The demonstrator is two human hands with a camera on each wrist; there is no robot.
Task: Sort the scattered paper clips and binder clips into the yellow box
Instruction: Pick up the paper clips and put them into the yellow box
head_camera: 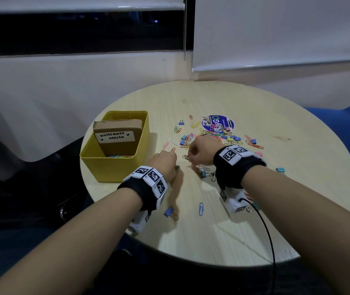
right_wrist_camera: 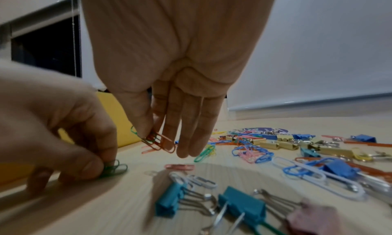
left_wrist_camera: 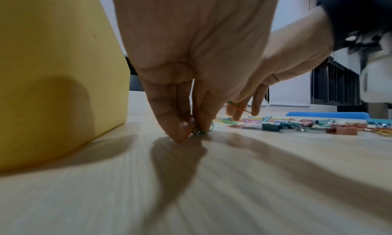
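On the round table [head_camera: 276, 209], seen from the head camera, the yellow box [head_camera: 114, 165] stands near the left edge. Inside it leans a brown cardboard holder [head_camera: 117, 135] with a handwritten label reading "WHITEBOARD MARKER", and a few paper clips lie on the box floor in front of it. Right of the box the left hand [head_camera: 164, 163] is down on the tabletop, fingers bunched over a green paper clip [head_camera: 177, 167]. Just right of that, the right hand [head_camera: 200, 151] hangs above the wood with clips pinched in its fingertips. Beyond both hands, farther from the box, lies the scattered pile of clips [head_camera: 212, 135], partly covering a round blue sticker [head_camera: 217, 122] whose print is too small to read. A blue paper clip [head_camera: 201, 209] and a blue binder clip [head_camera: 169, 211] lie nearer the person.

From the left wrist, the box wall [left_wrist_camera: 59, 71] fills the left side; beside it the left thumb and fingertips [left_wrist_camera: 180, 126] pinch the green clip against the table.

From the right wrist, the right thumb and forefinger pinch a small bunch of orange and green paper clips [right_wrist_camera: 157, 140] off the table, the other fingers hanging straight. Two teal binder clips [right_wrist_camera: 241, 205] lie closest, well away from the box.
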